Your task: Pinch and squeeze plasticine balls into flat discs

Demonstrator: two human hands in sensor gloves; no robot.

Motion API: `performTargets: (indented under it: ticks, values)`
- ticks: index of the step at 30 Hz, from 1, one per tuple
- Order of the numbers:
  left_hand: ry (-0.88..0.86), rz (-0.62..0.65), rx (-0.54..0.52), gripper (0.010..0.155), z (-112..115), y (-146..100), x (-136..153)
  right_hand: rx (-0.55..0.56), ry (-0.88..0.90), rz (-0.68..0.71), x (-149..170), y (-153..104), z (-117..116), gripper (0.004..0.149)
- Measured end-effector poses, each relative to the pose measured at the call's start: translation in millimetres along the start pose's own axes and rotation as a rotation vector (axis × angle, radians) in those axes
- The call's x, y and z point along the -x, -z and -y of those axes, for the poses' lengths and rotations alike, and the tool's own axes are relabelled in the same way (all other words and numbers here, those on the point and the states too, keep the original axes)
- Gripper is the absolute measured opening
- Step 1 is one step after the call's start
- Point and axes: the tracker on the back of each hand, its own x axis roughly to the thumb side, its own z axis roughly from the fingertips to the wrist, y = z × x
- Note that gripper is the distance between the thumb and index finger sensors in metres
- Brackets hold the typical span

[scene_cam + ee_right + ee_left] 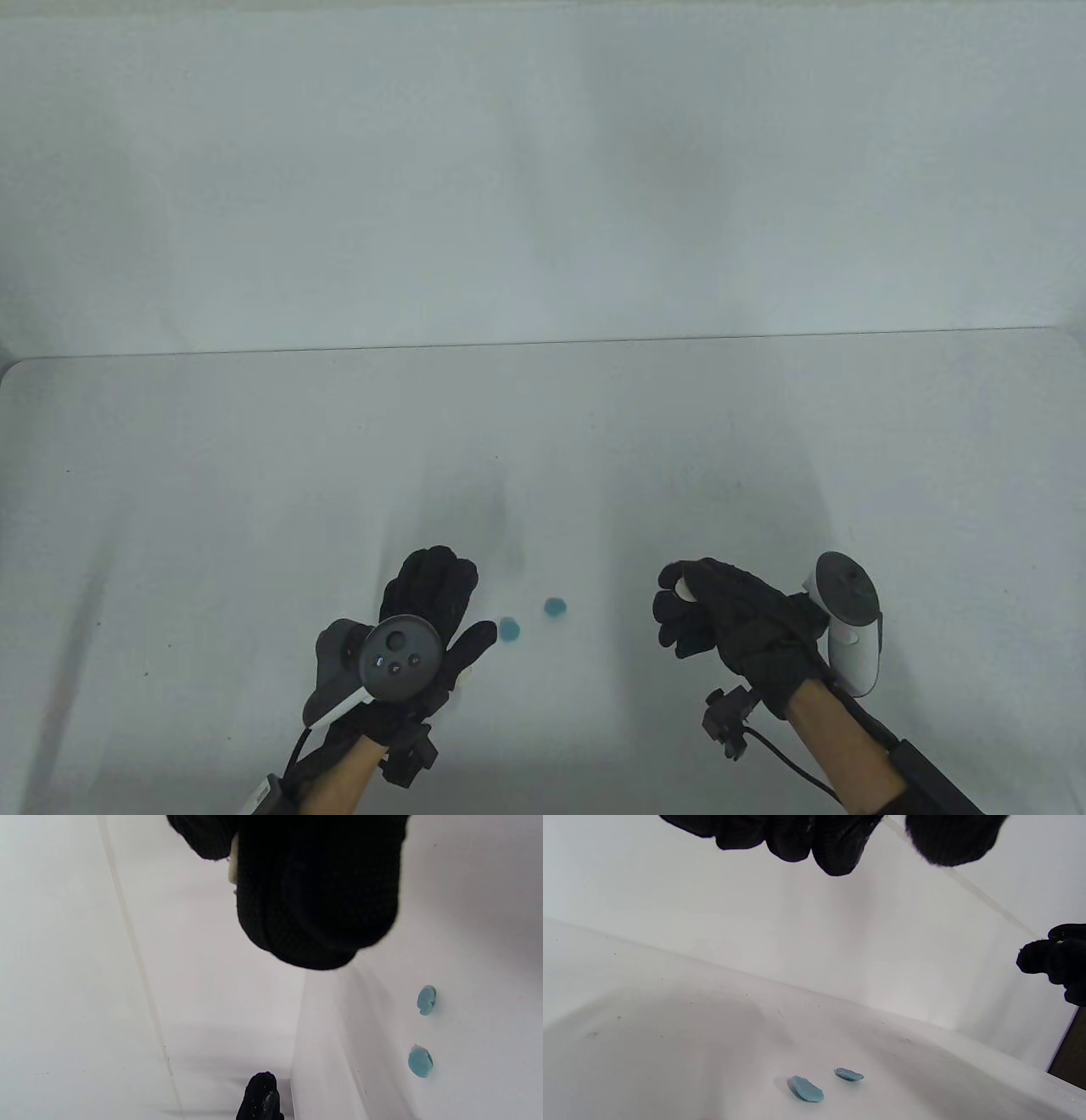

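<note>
Two flattened blue plasticine discs lie on the white table between my hands: the near disc (pixel 509 629) (pixel 807 1089) (pixel 420 1061) just right of my left thumb, and the far disc (pixel 556 607) (pixel 849 1074) (pixel 426 1000). My left hand (pixel 465 598) hovers palm down, fingers spread and holding nothing; its fingertips (pixel 835 855) hang above the discs. My right hand (pixel 679 590) is raised to the right of the discs, fingers curled, pinching a small white plasticine piece (pixel 681 587) (pixel 232 863). Most of that piece is hidden by the glove.
The white table (pixel 254 509) ends at a far edge against a white wall (pixel 543 170). Its right side shows a rounded corner (pixel 1065 340). My right hand also shows at the right edge of the left wrist view (pixel 1054 959).
</note>
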Motion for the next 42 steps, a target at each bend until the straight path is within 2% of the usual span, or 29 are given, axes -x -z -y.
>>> performTargets:
  ticks: [2,5,7,10,14,16,22,26,29,31,38,42]
  values:
    - [-0.003,0.001,-0.003,0.074,0,0,0,-0.022,0.036,-0.011,3,1,0,0.047]
    - [-0.003,-0.001,0.002,0.074,0,0,0,-0.079,0.082,-0.014,7,1,0,0.073]
    - [0.0,0.0,-0.001,0.074,0,0,0,-0.072,0.085,-0.015,7,1,0,0.076]
    - [-0.007,-0.001,0.002,0.074,0,1,1,-0.058,0.049,-0.007,5,2,1,0.069]
    - [-0.004,0.001,0.002,0.074,-1,-1,2,-0.016,0.019,0.011,2,2,-1,0.048]
    - [-0.006,0.0,0.007,0.074,-1,-1,3,0.0,-0.003,0.013,1,2,-2,0.044]
    - [0.0,-0.003,0.002,0.072,-2,-3,4,0.031,-0.071,-0.003,2,3,-7,0.046]
    - [-0.001,-0.001,-0.007,0.073,-3,-3,4,0.012,-0.067,-0.019,6,4,-8,0.047]
    - [0.0,-0.003,-0.003,0.073,-3,-3,3,-0.062,0.014,-0.03,10,4,-6,0.064]
    - [0.003,0.0,-0.005,0.073,-3,-3,2,-0.039,0.015,-0.03,10,4,-5,0.067]
    - [-0.004,0.003,-0.007,0.072,-4,-3,1,0.059,-0.024,-0.012,5,1,1,0.045]
    - [0.0,0.0,-0.002,0.073,-3,-2,1,0.103,-0.067,-0.014,3,1,2,0.042]
